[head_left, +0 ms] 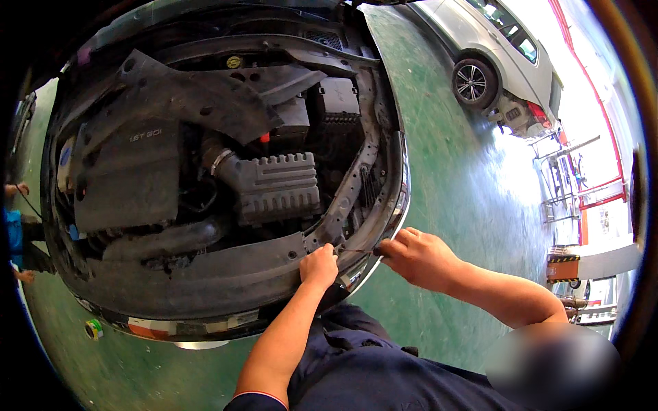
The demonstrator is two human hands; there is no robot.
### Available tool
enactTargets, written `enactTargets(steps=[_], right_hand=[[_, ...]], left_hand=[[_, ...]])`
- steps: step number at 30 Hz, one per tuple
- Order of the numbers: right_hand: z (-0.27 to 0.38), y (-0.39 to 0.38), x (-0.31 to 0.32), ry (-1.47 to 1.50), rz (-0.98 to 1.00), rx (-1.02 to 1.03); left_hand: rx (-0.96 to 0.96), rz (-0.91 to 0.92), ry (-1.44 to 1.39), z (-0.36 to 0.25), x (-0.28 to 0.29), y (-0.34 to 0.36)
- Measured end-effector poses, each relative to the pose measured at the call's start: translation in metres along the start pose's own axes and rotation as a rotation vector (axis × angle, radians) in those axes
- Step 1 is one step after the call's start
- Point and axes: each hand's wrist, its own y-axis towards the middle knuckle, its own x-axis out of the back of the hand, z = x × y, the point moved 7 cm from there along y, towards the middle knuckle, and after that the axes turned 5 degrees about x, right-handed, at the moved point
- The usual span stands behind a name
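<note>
Both my hands are at the front corner of an open car engine bay, over the dark plastic front cover (226, 281). My right hand (419, 257) is closed around the dark handle of what looks like a slim screwdriver (378, 252). Its thin shaft runs left toward my other hand. My left hand (319, 266) is closed in a pinch by the end of the cover, near the shaft's tip; whatever its fingers hold is hidden. Behind them sits the ribbed black air filter box (277, 185).
A black engine cover (127, 181) lies left of the filter box, and a loose dark liner panel (199, 103) rests across the bay. A battery (291, 113) and fuse box (338, 96) stand farther back. Another person's hand (22, 188) shows at far left. A silver car (504, 61) is parked beyond.
</note>
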Motion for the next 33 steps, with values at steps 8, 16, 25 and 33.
enactTargets(steps=[8, 16, 25, 33], right_hand=[[0.000, -0.005, 0.008, 0.085, -0.111, -0.063], [0.001, -0.019, 0.037, 0.249, -0.218, -0.227], [0.028, -0.072, 0.053, 0.915, -0.593, -0.536], [0.029, -0.093, 0.022, 1.060, -0.606, -0.487]], left_hand=[[-0.052, -0.149, -0.255, 0.010, -0.001, -0.001], [0.200, 0.252, -1.812, 0.046, 0.051, -0.042], [0.057, 0.172, -1.993, 0.059, 0.130, -0.092], [-0.067, 0.093, -2.050, 0.034, 0.140, -0.120]])
